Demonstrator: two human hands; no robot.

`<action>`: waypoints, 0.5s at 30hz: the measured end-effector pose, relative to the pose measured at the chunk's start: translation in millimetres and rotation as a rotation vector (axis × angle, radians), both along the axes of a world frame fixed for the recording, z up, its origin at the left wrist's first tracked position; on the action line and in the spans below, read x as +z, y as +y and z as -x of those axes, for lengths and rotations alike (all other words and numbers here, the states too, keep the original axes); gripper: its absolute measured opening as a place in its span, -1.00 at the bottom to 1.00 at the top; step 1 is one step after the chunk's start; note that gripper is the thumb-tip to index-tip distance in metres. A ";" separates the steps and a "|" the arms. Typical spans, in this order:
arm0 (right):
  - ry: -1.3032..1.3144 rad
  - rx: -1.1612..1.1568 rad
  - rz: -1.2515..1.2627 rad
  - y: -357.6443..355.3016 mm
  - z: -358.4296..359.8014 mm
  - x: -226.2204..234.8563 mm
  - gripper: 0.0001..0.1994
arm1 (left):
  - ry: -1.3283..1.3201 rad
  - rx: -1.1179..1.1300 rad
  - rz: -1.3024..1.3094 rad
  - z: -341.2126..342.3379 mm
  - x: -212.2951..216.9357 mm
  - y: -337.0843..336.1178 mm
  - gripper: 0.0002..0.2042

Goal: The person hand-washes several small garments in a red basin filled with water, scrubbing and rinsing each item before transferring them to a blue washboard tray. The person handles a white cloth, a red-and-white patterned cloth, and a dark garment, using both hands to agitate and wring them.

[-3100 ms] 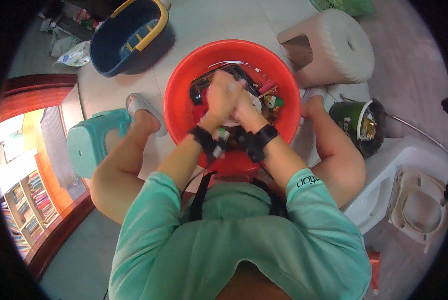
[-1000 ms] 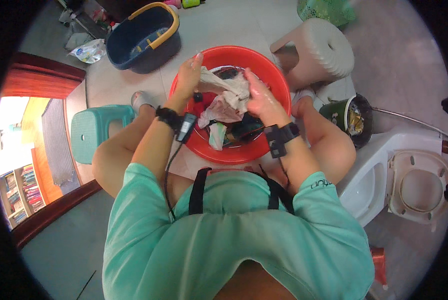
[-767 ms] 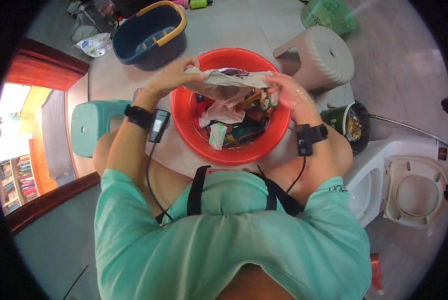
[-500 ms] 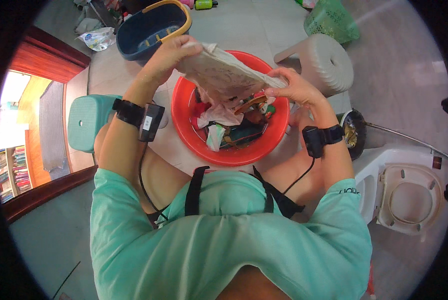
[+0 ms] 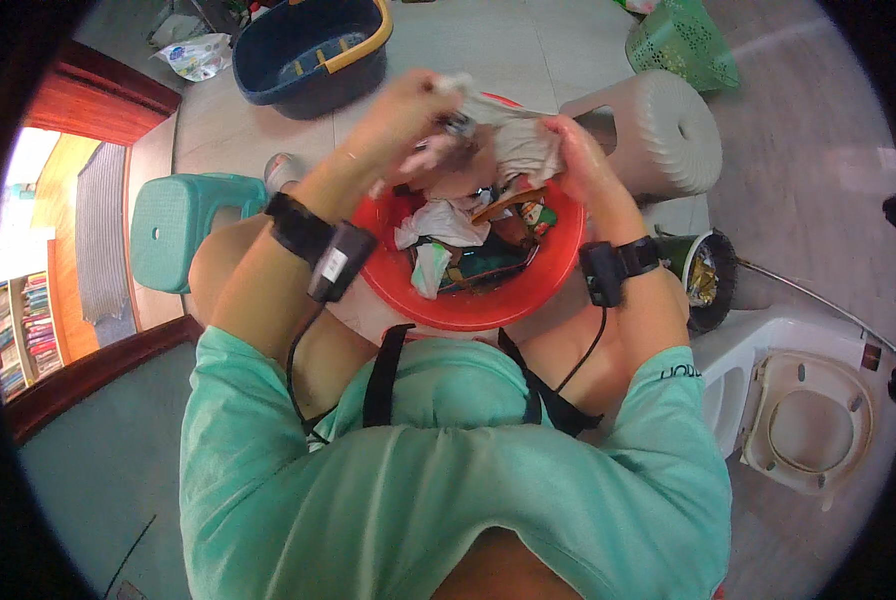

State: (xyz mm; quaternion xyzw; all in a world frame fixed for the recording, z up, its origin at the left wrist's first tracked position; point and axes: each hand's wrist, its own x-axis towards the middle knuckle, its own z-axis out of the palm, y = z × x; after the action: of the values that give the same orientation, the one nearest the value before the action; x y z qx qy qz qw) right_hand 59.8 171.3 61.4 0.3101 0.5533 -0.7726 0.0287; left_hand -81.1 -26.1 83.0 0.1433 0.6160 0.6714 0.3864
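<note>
Above the far half of a red basin (image 5: 528, 295), a wet whitish cloth (image 5: 524, 148) is stretched between my two hands. My left hand (image 5: 408, 115) grips one end of it, bunched up and smeared by motion. The other end is pinched in my right hand (image 5: 580, 158), at the basin's far right edge. Inside the basin lies a heap of wet fabrics: a white piece (image 5: 446, 224), a white and green piece (image 5: 430, 268), and dark, brown and patterned ones in a little water. Part of the heap is hidden by the cloth and my left hand.
A dark blue tub (image 5: 313, 60) with a yellow handle stands far left. To the right are a grey stool (image 5: 658, 135), a green perforated basket (image 5: 678, 50), a small bin (image 5: 706, 280) and a toilet (image 5: 813, 415). A teal stool (image 5: 163, 235) stands left.
My left hand has moved right, toward my right hand, and the cloth between them is more bunched. The right hand has shifted slightly right and still grips its end.
</note>
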 end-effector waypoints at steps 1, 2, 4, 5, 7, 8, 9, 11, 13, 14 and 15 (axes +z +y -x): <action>0.011 -0.053 0.218 -7.6 5.2 -2.1 -0.65 | 0.077 -0.259 0.007 -12.6 0.0 2.4 -0.76; 0.005 -0.006 0.250 -14.2 6.2 -3.5 -0.66 | 0.033 -0.409 -0.173 -30.6 -1.4 11.4 -0.66; 0.014 0.093 0.327 -21.9 7.5 -5.2 -0.68 | 0.379 -0.663 0.017 -50.3 -2.4 12.7 -0.54; -0.010 0.040 0.207 -23.2 8.0 -5.5 -0.70 | 0.292 -0.760 0.059 -51.3 -3.1 10.5 -0.52; -0.038 0.006 0.056 -21.3 6.8 -6.4 -0.73 | 0.339 -0.771 -0.030 -43.9 -8.4 5.5 -0.52; -0.066 -0.064 -0.075 -17.3 5.4 -5.9 -0.74 | 0.373 -0.792 -0.090 -34.2 -12.7 2.0 -0.53; -0.005 -0.064 -0.056 -14.6 5.2 -6.6 -0.74 | 0.292 -0.656 -0.007 -21.2 -18.2 -0.2 -0.49; 0.112 -0.112 -0.056 -8.3 5.0 -6.2 -0.74 | 0.138 -0.368 0.134 4.2 -31.4 -1.7 -0.41; 0.173 -0.070 0.141 -3.3 4.2 -3.7 -0.73 | 0.354 -0.168 0.133 7.9 -50.9 -3.2 -0.30; 0.206 -0.070 0.207 -1.6 4.2 -2.0 -0.72 | 0.405 -0.085 0.172 9.3 -60.0 -3.0 -0.24; 0.238 -0.070 0.272 -0.8 4.0 -0.5 -0.72 | 0.355 -0.135 0.166 7.9 -69.6 -2.6 -0.19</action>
State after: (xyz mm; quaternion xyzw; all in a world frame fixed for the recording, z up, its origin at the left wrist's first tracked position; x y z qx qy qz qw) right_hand 55.8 170.5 60.9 0.2288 0.4322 -0.8720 -0.0223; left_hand -89.0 -28.7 13.5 0.2680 0.7166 0.5551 0.3264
